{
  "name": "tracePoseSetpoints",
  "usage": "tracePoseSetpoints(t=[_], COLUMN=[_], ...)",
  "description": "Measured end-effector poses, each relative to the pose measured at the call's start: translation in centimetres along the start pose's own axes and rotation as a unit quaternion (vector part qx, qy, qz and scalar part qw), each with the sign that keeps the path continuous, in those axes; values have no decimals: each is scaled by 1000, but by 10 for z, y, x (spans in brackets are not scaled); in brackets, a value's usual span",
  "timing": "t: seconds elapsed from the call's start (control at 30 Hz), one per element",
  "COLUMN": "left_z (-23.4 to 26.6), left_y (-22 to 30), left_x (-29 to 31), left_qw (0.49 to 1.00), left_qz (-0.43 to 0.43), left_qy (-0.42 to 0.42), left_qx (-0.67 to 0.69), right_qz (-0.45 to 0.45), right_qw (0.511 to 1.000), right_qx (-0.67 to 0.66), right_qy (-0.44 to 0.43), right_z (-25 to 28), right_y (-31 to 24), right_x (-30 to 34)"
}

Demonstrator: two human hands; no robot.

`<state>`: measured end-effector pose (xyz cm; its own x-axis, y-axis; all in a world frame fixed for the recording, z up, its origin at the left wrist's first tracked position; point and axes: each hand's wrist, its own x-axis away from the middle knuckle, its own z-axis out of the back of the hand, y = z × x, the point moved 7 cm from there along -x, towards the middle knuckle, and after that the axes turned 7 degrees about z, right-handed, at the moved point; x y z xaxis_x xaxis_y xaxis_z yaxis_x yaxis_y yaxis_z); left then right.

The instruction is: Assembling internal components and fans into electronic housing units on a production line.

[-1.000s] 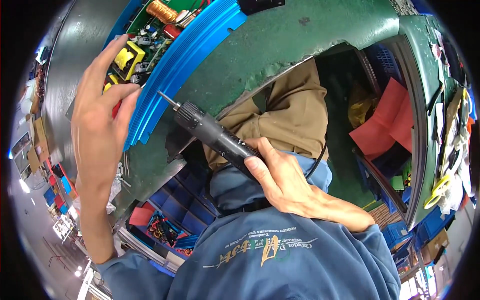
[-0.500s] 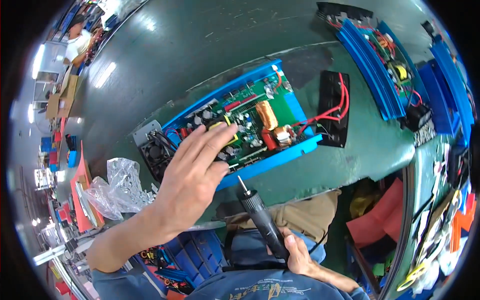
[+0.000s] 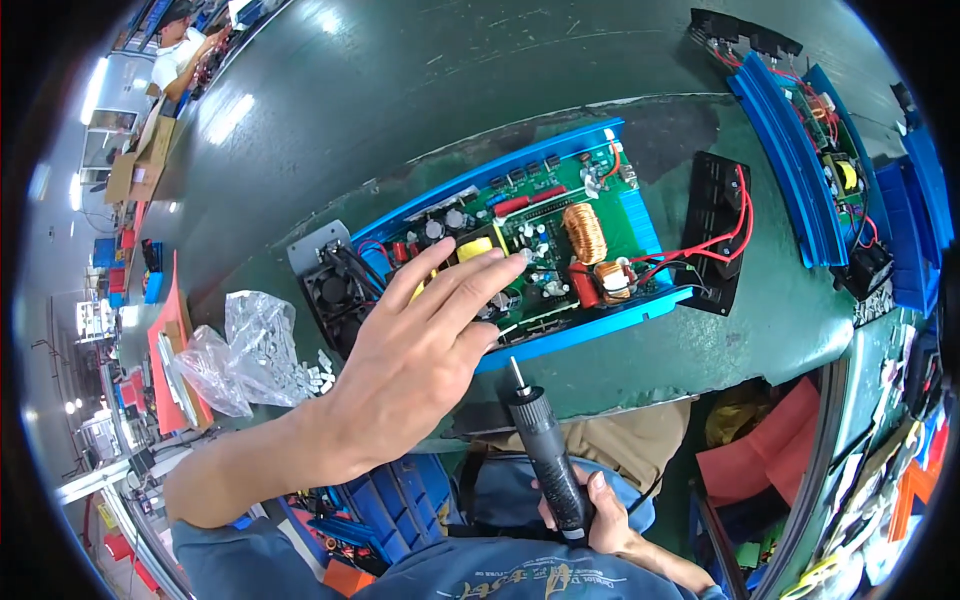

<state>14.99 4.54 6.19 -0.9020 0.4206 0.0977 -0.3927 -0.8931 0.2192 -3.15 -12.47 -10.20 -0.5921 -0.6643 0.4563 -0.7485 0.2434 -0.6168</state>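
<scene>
An open blue metal housing lies at a slant on the bench, with a green circuit board inside. My left hand reaches over its near wall, fingers stretched out over the components beside a yellow-wrapped transformer. Whether the fingertips press on anything is hidden. A copper coil stands to the right of them. My right hand is wrapped round a black electric screwdriver. Its bit points up and away, just short of the housing's near wall. At the left end sits an end plate with a black fan.
Red wires run from the board to a black end panel. Another blue housing stands at the far right. A clear plastic bag with small pale pieces lies left. Blue bins sit below the bench edge. A co-worker is far left.
The whole view has shifted, so the bench things appear farther right. My left hand still lies over the board, with more of the transformer showing. The screwdriver stays in my right hand.
</scene>
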Motion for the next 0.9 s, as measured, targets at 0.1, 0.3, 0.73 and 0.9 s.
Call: tracePoseSetpoints(t=[0.1,0.3,0.73,0.9], left_z=[-4,-4,-8,-10], left_y=[4,6,7,8], left_x=[-1,1,11,21], left_qw=[999,997,997,994], left_qz=[-25,-53,27,80], left_qy=[-1,18,-78,-48], left_qx=[-20,-50,4,49], right_qz=[15,45,17,-7], right_qw=[999,995,998,997], right_qx=[36,77,38,36], right_qy=[23,46,51,62], right_z=[-4,-4,0,3], right_y=[-4,-3,-2,-2], right_x=[0,0,2,6])
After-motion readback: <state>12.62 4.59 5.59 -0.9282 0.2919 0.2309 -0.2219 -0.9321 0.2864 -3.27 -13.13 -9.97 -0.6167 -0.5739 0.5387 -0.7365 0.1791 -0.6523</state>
